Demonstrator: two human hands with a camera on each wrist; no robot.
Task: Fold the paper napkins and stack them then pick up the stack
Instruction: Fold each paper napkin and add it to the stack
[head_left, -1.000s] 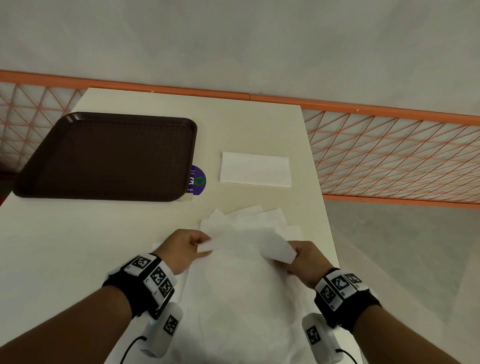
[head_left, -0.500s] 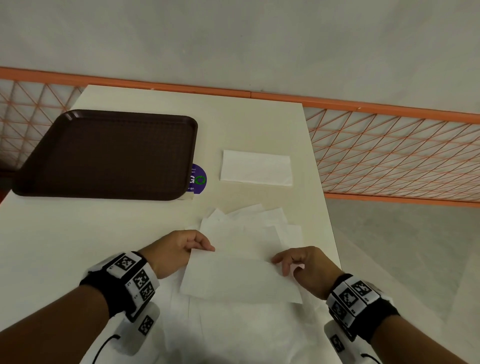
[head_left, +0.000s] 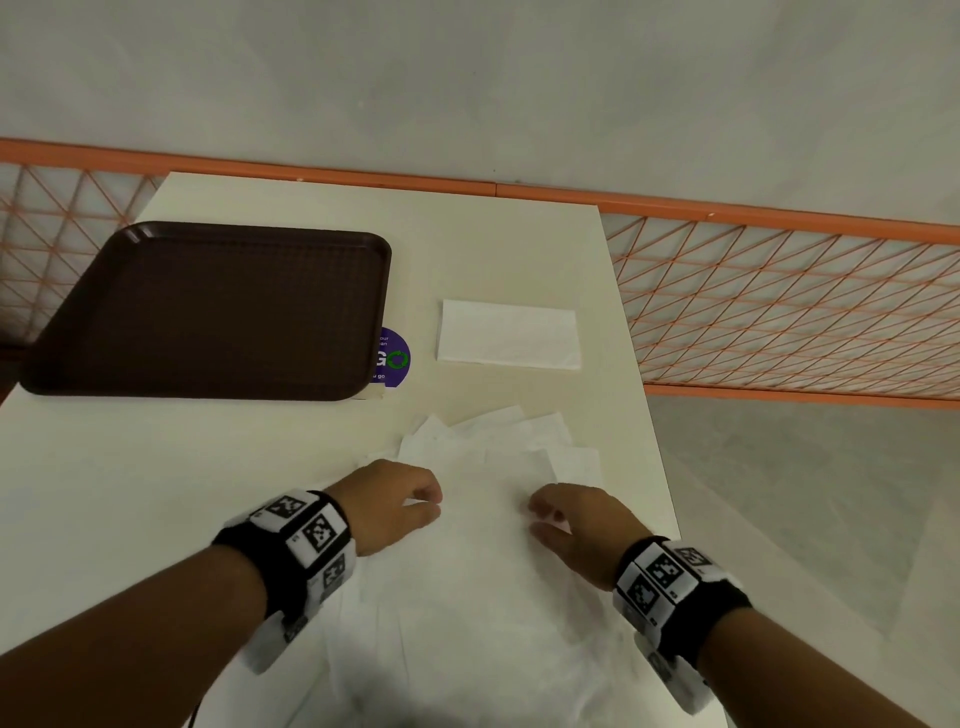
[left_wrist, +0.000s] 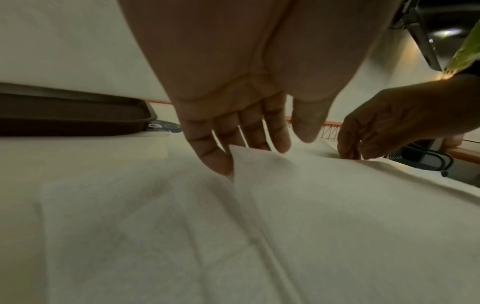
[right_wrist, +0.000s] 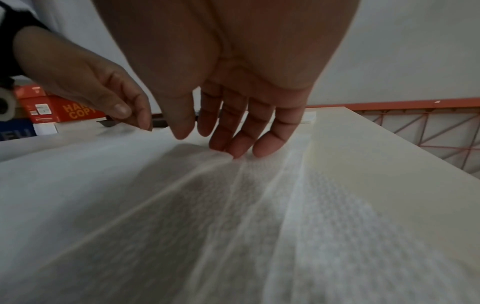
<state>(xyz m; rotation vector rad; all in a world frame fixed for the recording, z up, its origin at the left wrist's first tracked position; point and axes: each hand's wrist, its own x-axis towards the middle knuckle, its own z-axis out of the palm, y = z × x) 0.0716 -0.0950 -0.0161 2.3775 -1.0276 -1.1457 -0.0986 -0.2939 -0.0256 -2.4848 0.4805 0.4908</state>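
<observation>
Napkins: loose pile (head_left: 483, 499) on the table (head_left: 104, 493) before the person; one folded napkin (head_left: 508, 335) beyond it.
Left hand (head_left: 387, 501): fingers loosely extended, touching the top sheet's edge.
Right hand (head_left: 582, 519): relaxed, fingertips on paper.
Handling: probably light, limp, tearable; best pinched at corners.

Tray (head_left: 208, 312) hides part of the purple sticker (head_left: 393, 358).

— What sort of place is this?

— It looks like a canteen or fast-food eating area. A dark brown serving tray (head_left: 208, 312) lies on the cream table (head_left: 493, 244) at ten o'clock, half covering a purple round sticker (head_left: 395, 358).

— Anything else?

— An orange railing with mesh (head_left: 779, 301) runs behind the table from nine to three o'clock, under a plain grey wall (head_left: 467, 78). Orange copy-paper boxes (right_wrist: 62, 111) stand off to the side.
</observation>
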